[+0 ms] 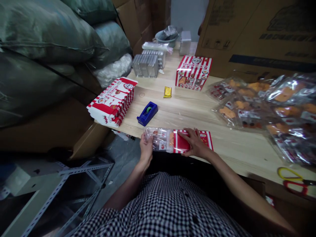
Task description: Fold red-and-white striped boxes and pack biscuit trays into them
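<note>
At the table's front edge my left hand (146,146) grips the left end of a clear plastic tray (161,140) with orange and brown pieces inside. The tray's right part sits inside a red-and-white striped cardboard box (181,142). My right hand (196,143) lies over that box, fingers bent around it, holding it against the table edge. Just beyond stands a blue tape dispenser (147,114) with a green roll. A small gold packet (167,92) lies farther back.
A stack of flat striped boxes (112,102) sits at the left edge. One assembled striped box (194,72) stands at the back. Clear packs of orange pieces (247,102) are piled on the right, near scissors (293,179). Clear plastic containers (145,65) stand at the back left.
</note>
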A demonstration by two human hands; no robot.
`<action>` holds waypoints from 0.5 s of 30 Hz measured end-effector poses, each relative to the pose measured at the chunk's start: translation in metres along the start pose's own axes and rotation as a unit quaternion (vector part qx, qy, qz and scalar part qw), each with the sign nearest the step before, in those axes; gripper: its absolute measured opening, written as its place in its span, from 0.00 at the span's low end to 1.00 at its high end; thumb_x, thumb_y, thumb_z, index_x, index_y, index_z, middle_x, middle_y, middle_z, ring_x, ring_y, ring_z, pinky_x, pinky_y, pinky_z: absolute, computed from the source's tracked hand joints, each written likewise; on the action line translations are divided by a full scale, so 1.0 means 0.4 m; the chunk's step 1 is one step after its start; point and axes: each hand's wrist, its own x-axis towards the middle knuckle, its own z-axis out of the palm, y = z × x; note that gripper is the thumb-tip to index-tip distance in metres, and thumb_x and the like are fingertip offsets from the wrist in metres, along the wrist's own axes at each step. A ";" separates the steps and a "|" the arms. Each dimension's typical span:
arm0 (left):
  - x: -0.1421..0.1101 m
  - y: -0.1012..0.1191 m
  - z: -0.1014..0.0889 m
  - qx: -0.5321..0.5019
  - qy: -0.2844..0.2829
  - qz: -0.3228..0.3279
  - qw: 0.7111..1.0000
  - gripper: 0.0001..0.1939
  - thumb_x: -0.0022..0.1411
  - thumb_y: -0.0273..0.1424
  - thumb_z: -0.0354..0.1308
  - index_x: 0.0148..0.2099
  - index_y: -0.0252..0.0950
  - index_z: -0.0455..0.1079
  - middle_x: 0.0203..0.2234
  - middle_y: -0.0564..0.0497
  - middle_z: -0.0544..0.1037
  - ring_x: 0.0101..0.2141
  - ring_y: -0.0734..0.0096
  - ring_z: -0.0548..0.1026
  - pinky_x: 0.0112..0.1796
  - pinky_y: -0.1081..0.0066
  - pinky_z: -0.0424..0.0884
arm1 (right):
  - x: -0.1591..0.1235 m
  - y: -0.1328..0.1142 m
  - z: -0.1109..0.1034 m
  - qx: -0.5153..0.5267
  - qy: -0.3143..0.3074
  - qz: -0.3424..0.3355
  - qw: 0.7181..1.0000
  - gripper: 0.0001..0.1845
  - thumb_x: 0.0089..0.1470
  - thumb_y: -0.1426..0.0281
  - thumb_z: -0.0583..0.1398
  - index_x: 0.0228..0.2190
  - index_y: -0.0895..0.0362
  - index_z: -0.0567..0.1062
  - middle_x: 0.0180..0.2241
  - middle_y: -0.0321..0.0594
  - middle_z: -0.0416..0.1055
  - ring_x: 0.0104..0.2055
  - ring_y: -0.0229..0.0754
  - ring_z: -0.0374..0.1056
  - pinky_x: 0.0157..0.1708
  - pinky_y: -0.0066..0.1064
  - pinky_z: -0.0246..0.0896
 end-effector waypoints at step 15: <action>0.041 0.020 -0.006 0.153 -0.100 0.043 0.982 0.20 0.48 0.32 0.71 0.45 0.35 0.79 0.36 0.44 0.83 0.40 0.55 0.79 0.49 0.57 0.71 | 0.008 -0.015 0.020 0.018 0.033 0.021 0.999 0.55 0.40 0.54 0.70 0.65 0.57 0.60 0.64 0.63 0.52 0.68 0.68 0.46 0.64 0.65 0.27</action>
